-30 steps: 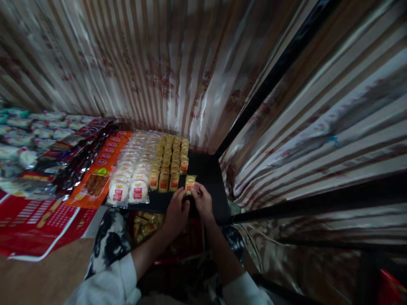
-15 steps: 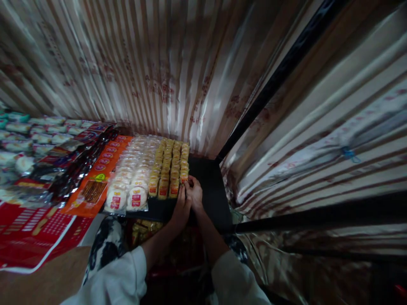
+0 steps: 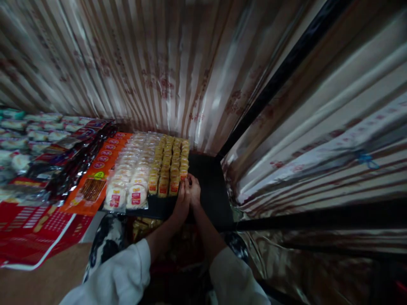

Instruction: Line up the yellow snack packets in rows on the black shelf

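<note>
My left hand (image 3: 182, 202) and my right hand (image 3: 195, 191) meet at the front end of the rightmost row of small yellow snack packets (image 3: 184, 156). Both hands have their fingers closed around the front snack packet of that row, which they partly hide. Several more rows of yellow snack packets (image 3: 163, 169) with orange labels stand directly to the left. Beside those lie two rows of round white cakes (image 3: 136, 196) in clear wrappers with red labels.
An orange snack bag (image 3: 92, 186), dark shiny packets (image 3: 68, 173) and white packets (image 3: 38, 135) lie farther left on the black table (image 3: 210, 186). Striped curtains (image 3: 178, 76) hang behind, with a dark pole (image 3: 254, 118) at the right. Gold packets (image 3: 141, 226) sit below the table's front edge.
Both hands have shifted slightly up and closer together, and now cover more of the rightmost row's front. The view has tilted slightly; the rows look unchanged.
</note>
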A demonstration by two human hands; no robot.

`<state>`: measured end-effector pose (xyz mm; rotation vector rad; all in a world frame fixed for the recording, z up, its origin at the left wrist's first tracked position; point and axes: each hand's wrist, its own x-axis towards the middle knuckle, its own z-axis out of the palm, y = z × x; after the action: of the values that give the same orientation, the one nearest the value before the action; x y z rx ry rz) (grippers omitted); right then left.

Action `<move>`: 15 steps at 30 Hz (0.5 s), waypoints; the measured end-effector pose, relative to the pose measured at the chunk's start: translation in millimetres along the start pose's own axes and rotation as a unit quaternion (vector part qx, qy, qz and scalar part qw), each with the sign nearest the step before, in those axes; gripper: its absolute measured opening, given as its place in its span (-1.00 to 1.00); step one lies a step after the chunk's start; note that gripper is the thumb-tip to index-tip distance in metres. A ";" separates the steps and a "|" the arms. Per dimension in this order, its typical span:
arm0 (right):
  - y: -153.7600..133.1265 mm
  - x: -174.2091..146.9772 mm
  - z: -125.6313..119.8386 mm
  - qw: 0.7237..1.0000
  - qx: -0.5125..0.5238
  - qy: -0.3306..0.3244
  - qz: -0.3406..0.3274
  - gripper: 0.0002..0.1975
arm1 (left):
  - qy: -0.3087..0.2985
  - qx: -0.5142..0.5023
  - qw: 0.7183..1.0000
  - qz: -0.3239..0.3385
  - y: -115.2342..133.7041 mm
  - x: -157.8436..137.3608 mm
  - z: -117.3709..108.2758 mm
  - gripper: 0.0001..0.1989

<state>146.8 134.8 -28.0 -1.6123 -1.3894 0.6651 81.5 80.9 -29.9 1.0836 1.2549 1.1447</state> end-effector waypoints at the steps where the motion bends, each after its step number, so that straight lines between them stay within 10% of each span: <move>1: 0.0 0.2 -0.2 1.000 -0.004 -0.001 -0.006 -0.62 | 0.000 0.004 1.000 -0.005 3.8 -0.4 0.6 -0.45; 15: -11.2 -47.5 -10.7 0.997 0.042 0.059 -0.003 -0.62 | 0.026 0.086 0.995 0.035 25.1 -59.1 -22.8 -0.66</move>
<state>139.4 86.1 -20.2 -1.5541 -1.2643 0.6071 58.7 24.9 1.7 1.2406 1.3850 1.1386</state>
